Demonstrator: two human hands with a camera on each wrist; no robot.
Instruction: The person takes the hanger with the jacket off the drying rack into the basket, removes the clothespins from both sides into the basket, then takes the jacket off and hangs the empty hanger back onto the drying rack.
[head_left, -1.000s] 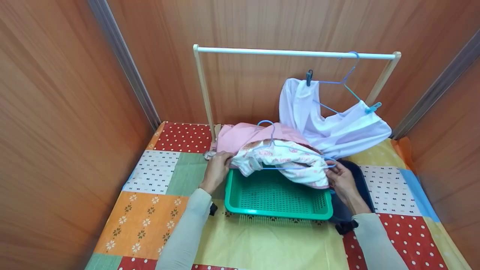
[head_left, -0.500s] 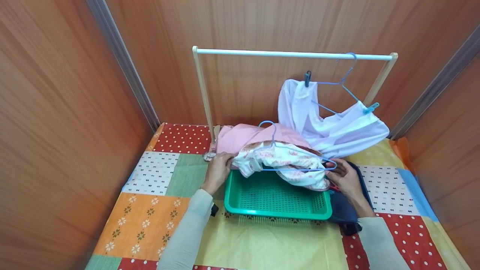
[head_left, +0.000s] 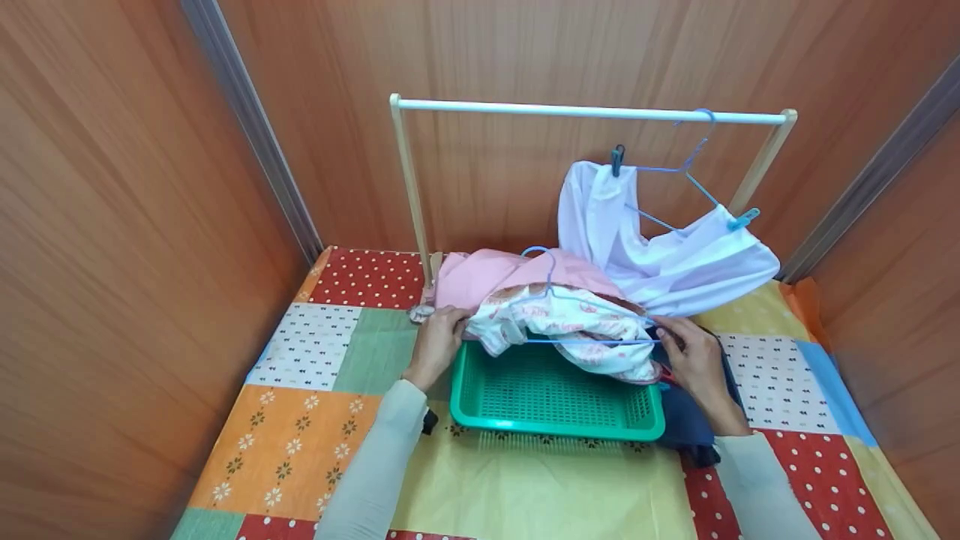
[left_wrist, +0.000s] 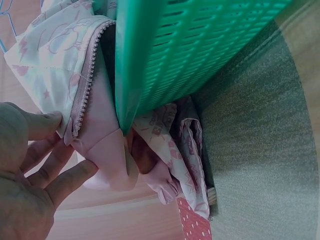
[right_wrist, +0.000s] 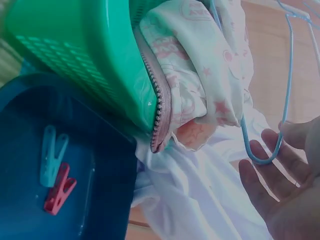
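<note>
A pink zip-up jacket (head_left: 480, 274) with a white printed lining is draped over the back of a green basket (head_left: 555, 433). Across the lining lies a blue wire hanger (right_wrist: 288, 75), partly hidden by cloth on its left side. My left hand (head_left: 436, 346) pinches the jacket's edge by the end of the zipper (left_wrist: 89, 85), between thumb and fingers. At the other side, my right hand (head_left: 694, 360) holds the hanger's looped right end, thumb against the wire and fingers behind it. The right part of the jacket hangs apart from that hand.
Behind stands a rack with a white rail (head_left: 555, 110). White trousers (head_left: 675, 277) hang there, clipped to another hanger by pegs. A dark blue tub (right_wrist: 100, 165) beside the basket contains a teal clothespin (right_wrist: 48, 155) and a red clothespin (right_wrist: 60, 190). Wooden panels enclose the patchwork-covered surface.
My right hand has shifted its fingers around the hanger's right end, and that end has moved slightly. My left hand stays at the jacket's left edge.
</note>
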